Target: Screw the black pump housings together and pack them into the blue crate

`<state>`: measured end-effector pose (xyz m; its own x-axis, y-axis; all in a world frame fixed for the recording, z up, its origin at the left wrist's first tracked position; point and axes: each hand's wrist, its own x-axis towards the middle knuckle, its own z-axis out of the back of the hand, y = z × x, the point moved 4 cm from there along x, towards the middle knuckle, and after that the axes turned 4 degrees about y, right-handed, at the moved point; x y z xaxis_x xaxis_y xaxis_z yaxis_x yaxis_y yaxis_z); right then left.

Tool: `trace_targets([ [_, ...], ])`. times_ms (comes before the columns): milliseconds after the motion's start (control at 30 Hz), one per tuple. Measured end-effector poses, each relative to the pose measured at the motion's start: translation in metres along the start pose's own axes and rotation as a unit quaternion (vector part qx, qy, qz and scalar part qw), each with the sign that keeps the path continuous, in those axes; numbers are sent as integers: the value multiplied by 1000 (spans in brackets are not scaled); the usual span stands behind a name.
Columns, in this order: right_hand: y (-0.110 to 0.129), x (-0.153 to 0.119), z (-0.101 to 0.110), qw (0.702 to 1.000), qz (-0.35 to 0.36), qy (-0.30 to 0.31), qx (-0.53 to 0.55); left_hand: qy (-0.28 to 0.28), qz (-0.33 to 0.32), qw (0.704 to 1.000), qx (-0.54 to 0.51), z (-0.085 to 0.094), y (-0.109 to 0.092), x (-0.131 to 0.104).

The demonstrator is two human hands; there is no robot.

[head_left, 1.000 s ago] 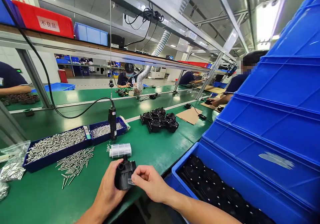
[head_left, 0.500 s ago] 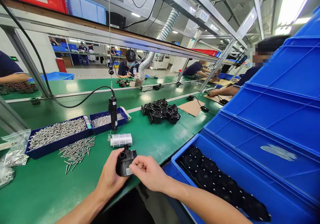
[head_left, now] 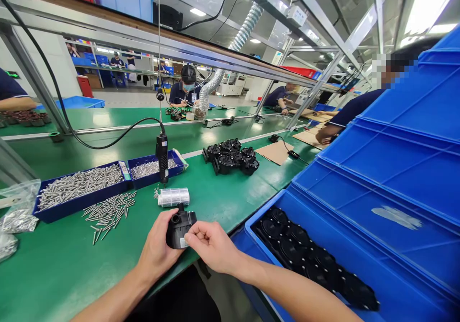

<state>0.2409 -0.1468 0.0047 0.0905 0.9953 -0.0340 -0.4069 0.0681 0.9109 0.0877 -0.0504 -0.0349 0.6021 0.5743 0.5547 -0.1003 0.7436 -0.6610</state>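
My left hand is wrapped round a black pump housing with a stubby port on top, holding it above the front edge of the green bench. A small pale label sits on its lower right side. My right hand has thumb and forefinger pinched together at that label, its other fingers curled in. Just behind the housing lies a roll of white labels. An electric screwdriver hangs upright above the bench, beyond the roll.
Blue trays of long screws and small nuts stand left, with loose screws in front. Several black housings are grouped mid-bench. At right, a blue crate holds more housings. Co-workers sit across the bench and at right.
Both hands keep the same hold on the housing, right fingertips at the label. The view has shifted slightly. The co-worker's arm at right has moved.
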Motion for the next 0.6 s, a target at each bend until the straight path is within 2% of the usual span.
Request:
trace_targets([
  [267, 6, -1, 4, 998, 23, -20, -49, 1, 10, 1000, -5, -2, 2, -1],
  [367, 10, -5, 3, 989, 75, -49, -119, 1, 6, 1000, -4, -1, 1, 0],
  [433, 13, -9, 1, 966, 138, -66, -208, 3, 6, 1000, -2, 0, 0, 0],
  [500, 13, -11, 1, 926, 193, -57, -320, 3, 4, 1000, 0, 1, -1, 0],
  [567, 9, -9, 6, 888, 222, -51, -399, 1, -1, 1000, 1, 1, -1, 0],
  [600, 5, -6, 12, 880, 227, -65, -412, -1, -4, 1000, 1, 1, -1, 0],
])
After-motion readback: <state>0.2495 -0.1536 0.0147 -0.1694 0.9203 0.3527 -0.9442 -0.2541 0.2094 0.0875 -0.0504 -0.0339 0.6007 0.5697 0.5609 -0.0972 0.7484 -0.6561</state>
